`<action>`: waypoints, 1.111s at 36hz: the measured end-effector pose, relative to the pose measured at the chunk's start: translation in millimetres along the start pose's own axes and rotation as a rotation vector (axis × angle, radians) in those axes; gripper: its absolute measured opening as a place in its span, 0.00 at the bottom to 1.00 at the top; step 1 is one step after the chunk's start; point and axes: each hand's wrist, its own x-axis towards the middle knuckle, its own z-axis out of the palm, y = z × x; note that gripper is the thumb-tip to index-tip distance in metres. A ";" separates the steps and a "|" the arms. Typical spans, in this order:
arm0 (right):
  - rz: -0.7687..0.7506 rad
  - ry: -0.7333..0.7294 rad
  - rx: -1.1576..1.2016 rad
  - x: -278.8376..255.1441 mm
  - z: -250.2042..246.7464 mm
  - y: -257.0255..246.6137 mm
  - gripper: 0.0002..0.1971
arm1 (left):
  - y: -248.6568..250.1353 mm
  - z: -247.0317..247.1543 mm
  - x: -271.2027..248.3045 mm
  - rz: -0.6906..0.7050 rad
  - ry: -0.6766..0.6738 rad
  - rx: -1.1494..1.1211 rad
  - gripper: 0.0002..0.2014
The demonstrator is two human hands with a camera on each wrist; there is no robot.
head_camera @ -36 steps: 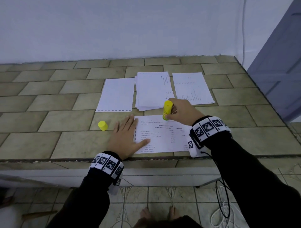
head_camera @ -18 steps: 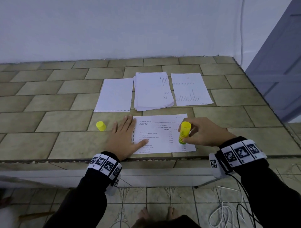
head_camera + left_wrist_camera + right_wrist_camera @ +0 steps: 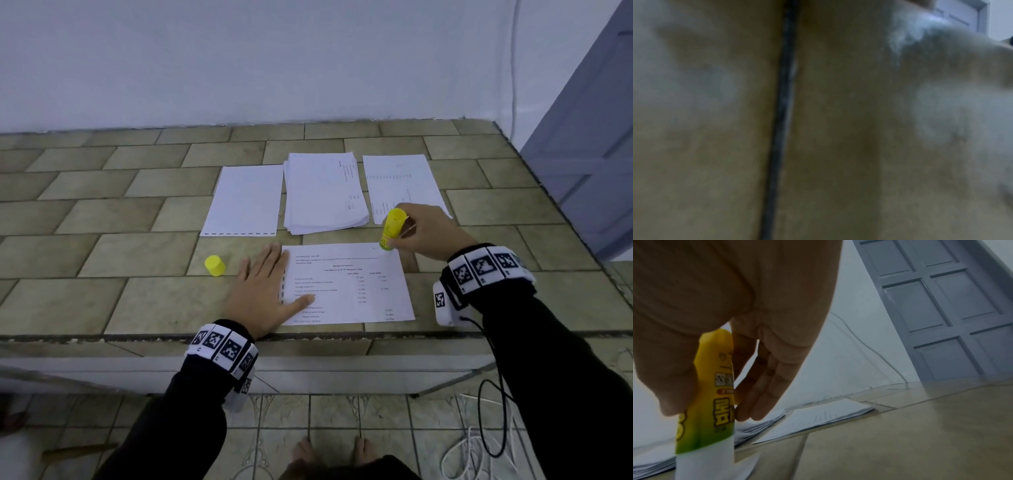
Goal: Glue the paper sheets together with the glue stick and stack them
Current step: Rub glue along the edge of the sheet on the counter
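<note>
The desk (image 3: 102, 246) was topped with rectangular olive-tan tiles laid in a staggered brick pattern with dark grout lines, and its near edge ran straight across the head view. Behind it stood a plain pale wall (image 3: 274, 61), and to the right a grey-blue panelled door (image 3: 941, 305) beside a thin cable running down the wall.

A printed sheet (image 3: 346, 284) lay flat near the front edge of the desk. The left hand (image 3: 263, 294) lay flat with fingers straight and spread, palm on the tile and thumb pressing the sheet's left margin. The left wrist view showed only blurred tile and one dark grout line.

The right hand (image 3: 428, 236) had its fingers and thumb curled round the yellow glue stick (image 3: 392, 229), held nearly upright with its lower end at the far right corner of the printed sheet. In the right wrist view the glue stick (image 3: 709, 402) showed a yellow-green label and a white lower part, with the fingers (image 3: 764, 382) alongside it.

The yellow cap (image 3: 214, 265) stood on the desk just left of the left hand, apart from it. Farther back lay a blank sheet (image 3: 245, 200), a paper stack (image 3: 323, 195) and another printed sheet (image 3: 399, 181), side by side.

Below the desk was a patterned tiled floor (image 3: 342, 418), with bare feet and white and black cords at the right.
</note>
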 end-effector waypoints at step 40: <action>0.434 0.539 -0.190 -26.3 -29.9 28.8 0.29 | -1.3 0.3 -1.6 0.018 -0.018 0.017 0.54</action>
